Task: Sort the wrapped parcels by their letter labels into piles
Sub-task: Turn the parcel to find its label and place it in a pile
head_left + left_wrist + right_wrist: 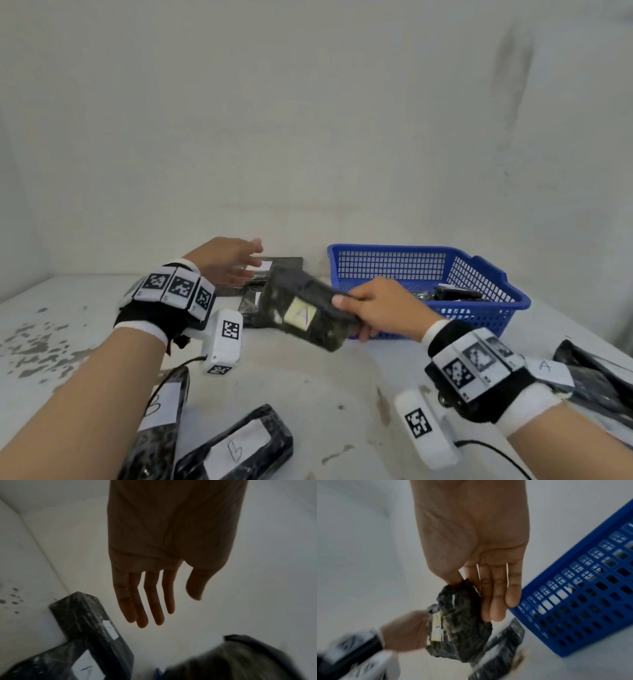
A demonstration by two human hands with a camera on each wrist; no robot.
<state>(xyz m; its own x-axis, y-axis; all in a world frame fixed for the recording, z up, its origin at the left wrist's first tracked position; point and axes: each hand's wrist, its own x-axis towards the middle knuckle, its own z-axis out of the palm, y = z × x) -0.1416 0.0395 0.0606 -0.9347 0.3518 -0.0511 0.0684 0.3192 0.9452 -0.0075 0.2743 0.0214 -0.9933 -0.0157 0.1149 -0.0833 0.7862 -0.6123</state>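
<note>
Black-wrapped parcel [310, 305] hangs in the air between the blue basket [479, 270] and a far pile [274, 270] of parcels on the tabletop [325, 394]. Its yellowish label [301, 313] carries a blue mark (probably an A, though blurred). Read the letter before committing. An A-labelled parcel [589, 380] lies at the near right, B parcels [236, 445] at the near left; set this one down flat, label up, on the matching pile. More parcels appear to wait in the basket, so sorting is unfinished.

Right hand [383, 308] grips the parcel by one end, thumb on top and fingers [494, 595] beneath. Left hand [226, 260] is spread, fingers straight, holding nothing; it hovers above the far pile, just beside the carried parcel.
</note>
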